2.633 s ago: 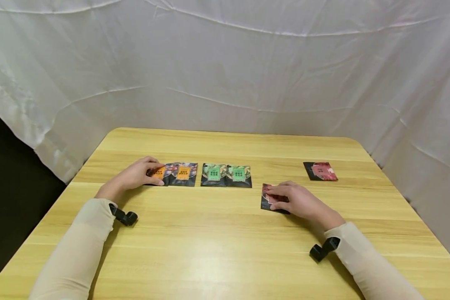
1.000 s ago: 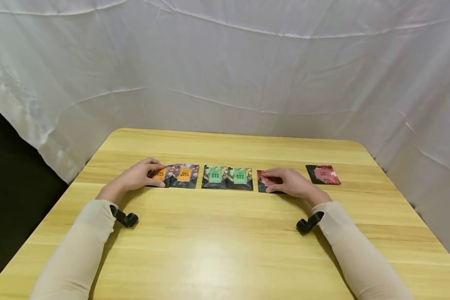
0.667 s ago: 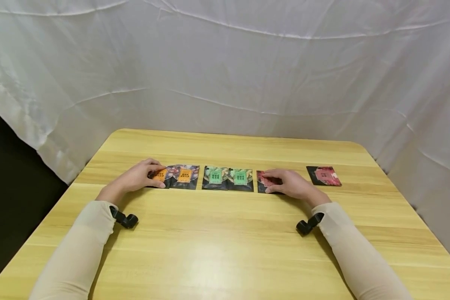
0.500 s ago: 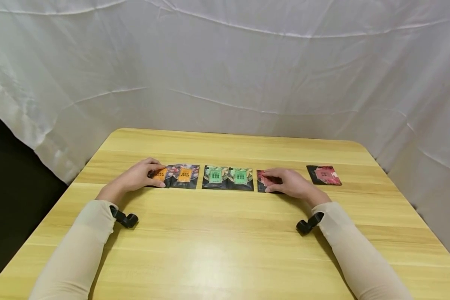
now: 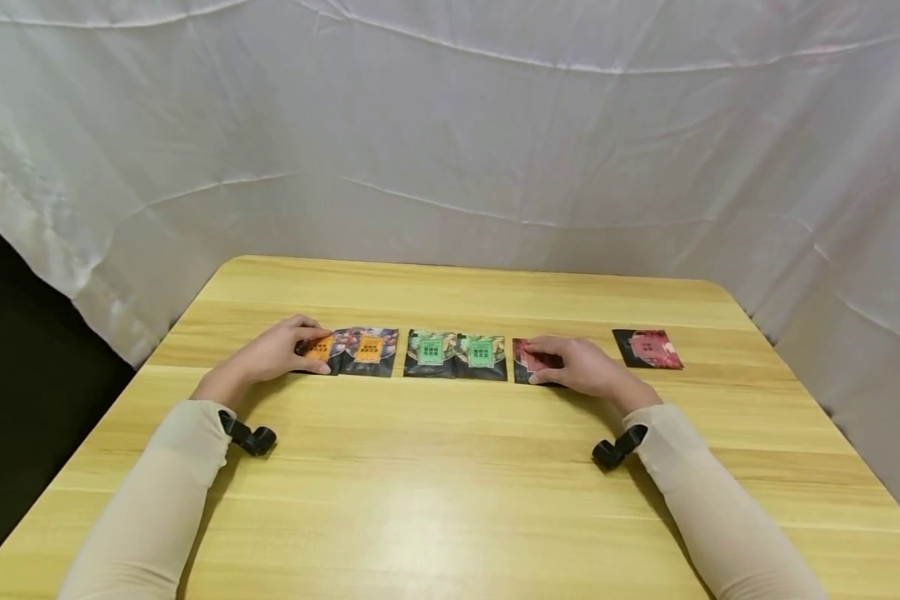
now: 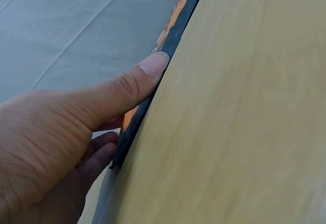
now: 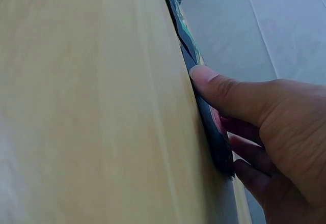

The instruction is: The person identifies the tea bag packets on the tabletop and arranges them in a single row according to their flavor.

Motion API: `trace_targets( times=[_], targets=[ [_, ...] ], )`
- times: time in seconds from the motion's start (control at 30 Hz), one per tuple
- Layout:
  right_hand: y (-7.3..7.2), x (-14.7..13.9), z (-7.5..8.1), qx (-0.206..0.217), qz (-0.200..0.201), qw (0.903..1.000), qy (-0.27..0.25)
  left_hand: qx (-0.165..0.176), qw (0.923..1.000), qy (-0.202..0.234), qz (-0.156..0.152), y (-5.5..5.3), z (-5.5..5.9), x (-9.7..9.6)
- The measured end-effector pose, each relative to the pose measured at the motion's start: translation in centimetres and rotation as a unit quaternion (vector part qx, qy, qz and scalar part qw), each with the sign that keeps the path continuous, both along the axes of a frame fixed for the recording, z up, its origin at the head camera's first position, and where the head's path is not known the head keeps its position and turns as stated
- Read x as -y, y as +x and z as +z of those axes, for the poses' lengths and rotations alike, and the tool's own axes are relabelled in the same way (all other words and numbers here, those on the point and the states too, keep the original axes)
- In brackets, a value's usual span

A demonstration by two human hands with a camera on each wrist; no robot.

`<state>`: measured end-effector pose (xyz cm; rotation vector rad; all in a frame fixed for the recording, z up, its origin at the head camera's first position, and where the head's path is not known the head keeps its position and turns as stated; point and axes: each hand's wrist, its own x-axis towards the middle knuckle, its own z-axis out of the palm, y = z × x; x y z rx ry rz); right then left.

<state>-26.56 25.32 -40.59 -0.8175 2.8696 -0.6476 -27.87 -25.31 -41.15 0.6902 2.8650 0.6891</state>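
Note:
In the head view my left hand [image 5: 281, 350] grips the leftmost orange-labelled sachet [image 5: 321, 350] on the table. Its thumb [image 6: 153, 66] lies along the near edge and the fingers reach to the far side. A second orange sachet [image 5: 369, 350] overlaps this one. My right hand [image 5: 581, 367] holds a black-and-red sachet [image 5: 521, 364] flat at the right of the row, covering most of it; in the right wrist view the thumb [image 7: 205, 76] presses its near edge. Between the hands lie two green-labelled sachets [image 5: 430, 354], side by side. Another red sachet [image 5: 648, 348] lies apart, slightly turned, beyond the right hand.
The wood-grain table [image 5: 420, 467] has rounded far corners. A pale cloth curtain [image 5: 450, 150] hangs close behind it and along the right side. A dark area [image 5: 22, 375] shows past the left edge. Black wrist cameras [image 5: 249, 435] sit at both cuffs.
Since the oldest frame, my right hand has slid the red sachet away from me and slightly left, into line with the green ones. Left hand has stayed put; both are still lately.

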Motion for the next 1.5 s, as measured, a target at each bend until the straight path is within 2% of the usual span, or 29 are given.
trace_targets(
  times=[0.77,1.03,1.5],
  targets=[
    [0.1,-0.6,1.0,-0.013,-0.017,0.9998,0.004,-0.001,1.0000,-0.001,0.002,0.2,0.1,0.0],
    [0.0,-2.5,1.9,-0.011,-0.064,0.9977,-0.022,0.000,1.0000,-0.001,0.001,0.1,0.1,0.0],
    [-0.9,-7.6,1.9,-0.028,-0.131,0.9904,-0.034,0.001,1.0000,0.003,0.004,0.1,0.1,-0.1]
  ],
)
